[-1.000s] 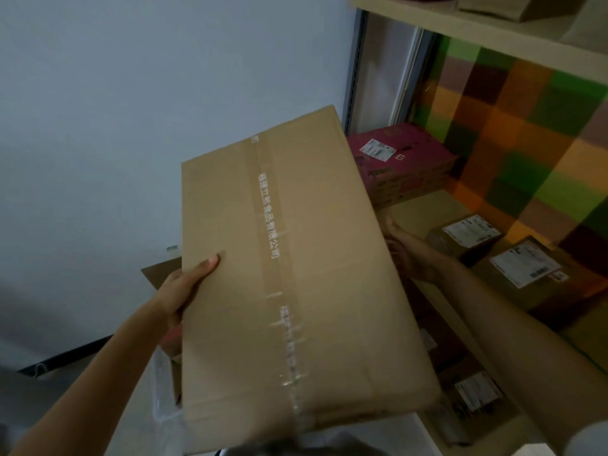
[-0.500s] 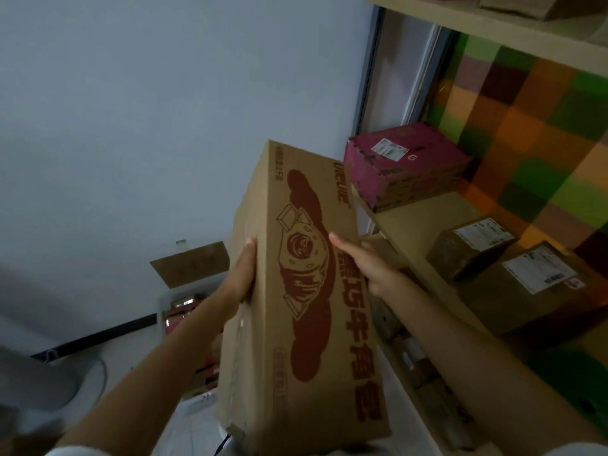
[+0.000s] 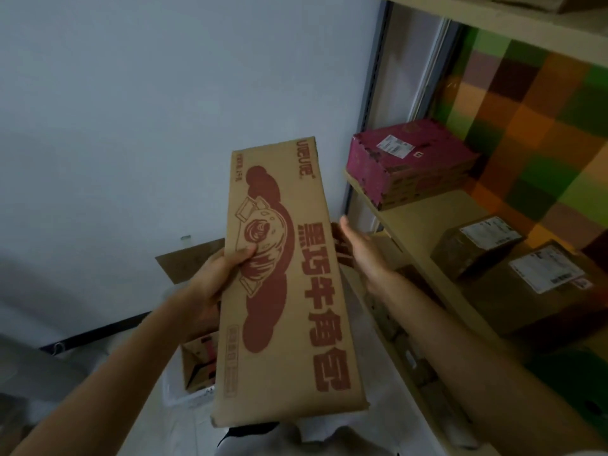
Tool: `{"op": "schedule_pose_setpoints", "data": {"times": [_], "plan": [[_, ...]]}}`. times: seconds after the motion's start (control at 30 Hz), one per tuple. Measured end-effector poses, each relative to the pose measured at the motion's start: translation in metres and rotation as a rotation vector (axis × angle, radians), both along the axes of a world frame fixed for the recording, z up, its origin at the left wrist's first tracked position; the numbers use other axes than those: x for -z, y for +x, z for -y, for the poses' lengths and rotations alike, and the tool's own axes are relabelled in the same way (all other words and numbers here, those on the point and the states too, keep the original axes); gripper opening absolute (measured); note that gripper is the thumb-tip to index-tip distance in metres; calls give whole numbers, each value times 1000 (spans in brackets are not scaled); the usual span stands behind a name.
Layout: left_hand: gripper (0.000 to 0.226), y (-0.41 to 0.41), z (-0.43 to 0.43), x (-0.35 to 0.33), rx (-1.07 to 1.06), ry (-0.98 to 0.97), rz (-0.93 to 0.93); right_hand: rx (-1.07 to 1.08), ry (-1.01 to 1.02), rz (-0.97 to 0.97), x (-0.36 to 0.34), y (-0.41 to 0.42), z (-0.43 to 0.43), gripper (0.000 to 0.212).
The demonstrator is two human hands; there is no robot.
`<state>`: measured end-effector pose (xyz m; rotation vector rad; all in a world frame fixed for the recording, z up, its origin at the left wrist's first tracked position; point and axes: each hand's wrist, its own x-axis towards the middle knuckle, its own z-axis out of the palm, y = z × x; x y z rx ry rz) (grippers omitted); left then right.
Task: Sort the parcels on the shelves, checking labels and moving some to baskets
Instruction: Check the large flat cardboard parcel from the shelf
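Observation:
I hold a long flat cardboard box (image 3: 289, 291) upright in front of me, its face printed with a dark red picture and large characters. My left hand (image 3: 217, 274) grips its left edge, thumb pressed on the printed face. At the box's right edge, my right hand (image 3: 358, 248) has its fingers against the side and back and its thumb free and straight. No shipping label shows on this face.
To the right, a wooden shelf (image 3: 424, 222) carries a pink parcel (image 3: 411, 162) and two brown labelled parcels (image 3: 477, 245) (image 3: 543, 284). More parcels sit on the lower shelf (image 3: 394, 330). A clear basket (image 3: 184, 390) with cartons stands on the floor below left.
The box has been rotated from its plain taped side to its printed face, now squarely towards me. My right hand slid off the printed face to the right edge.

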<state>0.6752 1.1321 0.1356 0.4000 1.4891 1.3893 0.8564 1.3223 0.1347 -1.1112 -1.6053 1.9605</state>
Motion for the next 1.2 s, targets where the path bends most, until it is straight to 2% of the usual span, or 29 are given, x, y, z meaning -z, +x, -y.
{"op": "schedule_pose_setpoints", "data": {"times": [0.07,0.17,0.23,0.27,0.33,0.37,0.4,0.47,0.5,0.57,0.7,0.77,0.83,0.9,0.97,1.03,1.1,1.13,1.2], "plan": [[86,-4,2,-3,68,-13,35,53,36,-52,3,4,4,38],[70,2,7,-3,69,8,100,4,22,-121,-1,5,10,35],[66,4,19,-1,24,40,224,-12,42,-212,-9,17,6,30],[74,2,26,1,3,82,290,27,116,-210,-11,29,-1,29],[85,-1,38,3,-16,172,358,174,227,-58,-3,60,-25,41],[81,-1,43,4,-5,205,374,184,181,58,5,76,-35,52],[76,1,44,4,19,219,367,108,51,119,10,88,-42,61],[78,2,40,1,30,198,339,-28,-206,161,16,97,-44,63],[85,4,36,-3,6,173,319,-38,-232,156,16,97,-45,60],[85,3,28,-5,-106,162,170,13,-198,125,18,94,-47,52],[30,-5,7,-10,-286,107,-546,123,-96,80,22,85,-47,61],[23,-6,1,-16,-297,36,-675,157,-76,67,24,82,-42,74],[28,-6,0,-23,-243,-30,-600,182,-70,64,25,77,-40,84],[46,-5,0,-27,-103,-73,-460,197,-46,78,24,72,-38,73],[59,-6,-3,-22,-25,-115,-451,198,14,98,17,65,-33,63],[57,-11,-1,-12,-80,-140,-439,160,79,127,9,61,-30,55],[54,-23,8,-2,-111,-92,-350,125,129,153,-4,62,-32,38],[56,-30,13,2,-114,-67,-283,142,123,170,-8,64,-37,37],[70,-35,21,8,-78,-52,-197,167,107,182,-10,69,-45,50]]}}
